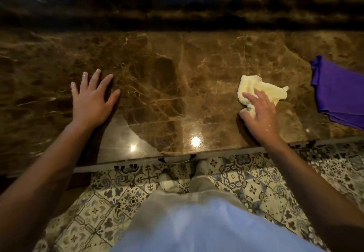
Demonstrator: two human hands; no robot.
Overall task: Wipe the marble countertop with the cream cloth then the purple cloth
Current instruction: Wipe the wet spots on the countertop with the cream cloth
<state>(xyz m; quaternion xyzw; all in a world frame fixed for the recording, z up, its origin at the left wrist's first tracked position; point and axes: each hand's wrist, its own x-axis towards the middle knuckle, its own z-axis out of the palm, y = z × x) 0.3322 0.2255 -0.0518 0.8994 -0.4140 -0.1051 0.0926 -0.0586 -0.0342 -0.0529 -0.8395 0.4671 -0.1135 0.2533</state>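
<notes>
Cream cloth (262, 91) bunched, long axis left-right, pinned under my right hand (260, 113); left hand (92, 100) flat open on worktop (167, 86); purple cloth (338, 92) just right.

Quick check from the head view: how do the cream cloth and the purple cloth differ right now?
The cream cloth is bunched up under the right hand; the purple cloth lies flatter and folded, with no hand on it. The cream cloth looks smaller and sits nearer the middle; the purple cloth looks larger, lies at the right and runs out of frame. Both rest on the marble countertop.
</notes>
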